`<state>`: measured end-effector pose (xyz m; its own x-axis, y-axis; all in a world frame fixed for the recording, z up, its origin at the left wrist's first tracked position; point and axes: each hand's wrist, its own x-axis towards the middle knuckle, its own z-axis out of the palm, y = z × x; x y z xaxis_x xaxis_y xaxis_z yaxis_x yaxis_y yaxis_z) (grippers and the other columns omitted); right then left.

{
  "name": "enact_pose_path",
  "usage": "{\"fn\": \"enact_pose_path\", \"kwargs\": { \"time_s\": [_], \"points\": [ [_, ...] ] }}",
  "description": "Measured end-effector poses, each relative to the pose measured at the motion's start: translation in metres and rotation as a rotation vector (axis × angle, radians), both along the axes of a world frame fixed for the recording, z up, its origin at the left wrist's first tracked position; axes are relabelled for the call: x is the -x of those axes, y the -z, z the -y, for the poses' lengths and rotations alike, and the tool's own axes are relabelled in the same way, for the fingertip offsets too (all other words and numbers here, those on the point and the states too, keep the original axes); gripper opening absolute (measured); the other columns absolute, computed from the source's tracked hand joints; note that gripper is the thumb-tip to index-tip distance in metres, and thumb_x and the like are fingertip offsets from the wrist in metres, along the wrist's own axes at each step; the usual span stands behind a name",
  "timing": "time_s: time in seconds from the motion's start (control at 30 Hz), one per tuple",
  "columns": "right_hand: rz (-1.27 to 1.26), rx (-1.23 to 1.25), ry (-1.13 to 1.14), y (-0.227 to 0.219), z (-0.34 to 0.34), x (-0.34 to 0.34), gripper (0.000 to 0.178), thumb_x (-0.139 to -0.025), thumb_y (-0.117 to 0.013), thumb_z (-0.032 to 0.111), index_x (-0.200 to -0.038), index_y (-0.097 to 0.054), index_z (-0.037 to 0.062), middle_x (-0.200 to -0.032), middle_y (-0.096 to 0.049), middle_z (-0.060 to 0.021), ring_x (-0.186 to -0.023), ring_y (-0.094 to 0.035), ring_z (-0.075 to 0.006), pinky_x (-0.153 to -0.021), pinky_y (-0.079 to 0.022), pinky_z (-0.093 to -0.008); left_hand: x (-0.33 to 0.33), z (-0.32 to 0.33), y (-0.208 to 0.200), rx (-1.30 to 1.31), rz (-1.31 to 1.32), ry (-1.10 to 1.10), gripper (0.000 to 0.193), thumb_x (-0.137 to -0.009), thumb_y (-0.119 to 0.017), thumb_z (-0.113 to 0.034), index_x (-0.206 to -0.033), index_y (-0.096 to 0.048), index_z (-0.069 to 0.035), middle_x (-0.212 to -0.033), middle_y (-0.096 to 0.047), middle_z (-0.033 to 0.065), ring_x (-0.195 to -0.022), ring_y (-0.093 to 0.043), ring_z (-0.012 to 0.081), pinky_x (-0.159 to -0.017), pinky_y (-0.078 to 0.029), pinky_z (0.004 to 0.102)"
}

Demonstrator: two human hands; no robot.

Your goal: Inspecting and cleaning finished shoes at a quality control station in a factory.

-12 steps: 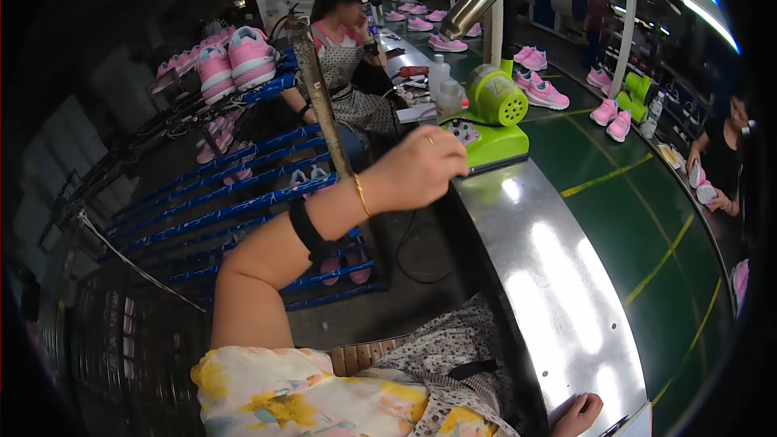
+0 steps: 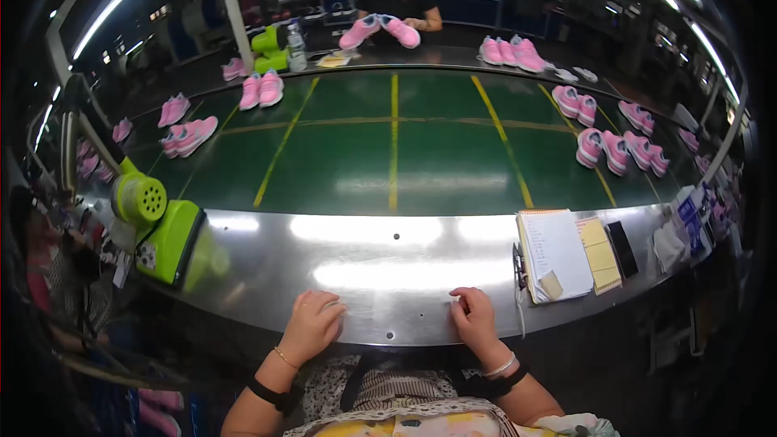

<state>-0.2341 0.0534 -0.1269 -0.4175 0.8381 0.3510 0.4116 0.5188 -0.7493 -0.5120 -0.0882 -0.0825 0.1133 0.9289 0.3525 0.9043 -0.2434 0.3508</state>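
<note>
My left hand (image 2: 314, 325) rests at the near edge of the metal worktop (image 2: 421, 255). Its fingers are loosely bent and a little apart, with nothing in them. To the right, my right hand (image 2: 476, 320) lies on the same edge, open in a loose curl and also holding nothing. A bare strip of shiny metal separates the two hands. Right of my right hand lie a pen (image 2: 519, 263) and a spiral notebook (image 2: 557, 255) with writing on its page. The lime-green machine (image 2: 171, 243) with a round vented head stands beyond my left hand, to the left.
A green conveyor belt (image 2: 348, 154) with yellow lines runs past the worktop. Pink shoes (image 2: 190, 136) stand at its left, more pink shoes (image 2: 615, 152) at its right. Across it a person (image 2: 405, 4) holds a pair of pink shoes (image 2: 380, 31). A yellow pad (image 2: 597, 255) and black phone (image 2: 622, 248) lie beside the notebook.
My view has swung right from the shoe rack to face the belt. My left hand has left the green machine and come down to the worktop edge.
</note>
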Motion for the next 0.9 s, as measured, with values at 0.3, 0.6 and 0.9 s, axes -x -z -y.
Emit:
{"fn": "enact_pose_path", "kwargs": {
  "time_s": [0.3,0.6,0.9],
  "points": [
    [-0.021,0.005,-0.009,-0.007,0.011,0.007,0.014,-0.084,-0.056,0.011,-0.096,-0.06,0.0065,-0.075,-0.057,-0.0093,-0.074,-0.055,-0.0297,-0.073,-0.041,-0.0398,-0.009,-0.016,0.027,-0.021,0.266,-0.222,0.018,-0.073,-0.063,-0.009,-0.089,-0.061,-0.004,-0.097,-0.06,0.0107,-0.094,-0.055,0.0305,-0.092,-0.037,0.043],
    [-0.004,-0.039,-0.07,-0.01,0.007,0.018,0.023,-0.083,-0.053,0.006,-0.106,-0.056,0.0044,-0.082,-0.054,-0.0124,-0.079,-0.051,-0.0305,-0.075,-0.041,-0.0394,0.002,-0.013,0.035,-0.032,0.249,-0.22,0.019,-0.072,-0.063,-0.01,-0.09,-0.061,-0.004,-0.098,-0.06,0.0104,-0.095,-0.054,0.03,-0.095,-0.035,0.0439],
    [-0.005,-0.018,-0.088,-0.01,0.006,0.016,0.03,-0.08,-0.049,0.004,-0.109,-0.054,0.0036,-0.084,-0.054,-0.0123,-0.081,-0.051,-0.0298,-0.076,-0.041,-0.0396,0.007,-0.006,0.031,0.202,0.23,-0.203,0.035,-0.083,-0.057,-0.021,-0.113,-0.057,-0.002,-0.12,-0.052,0.0211,-0.115,-0.045,0.0379,-0.099,-0.032,0.0465]
  ]
}}
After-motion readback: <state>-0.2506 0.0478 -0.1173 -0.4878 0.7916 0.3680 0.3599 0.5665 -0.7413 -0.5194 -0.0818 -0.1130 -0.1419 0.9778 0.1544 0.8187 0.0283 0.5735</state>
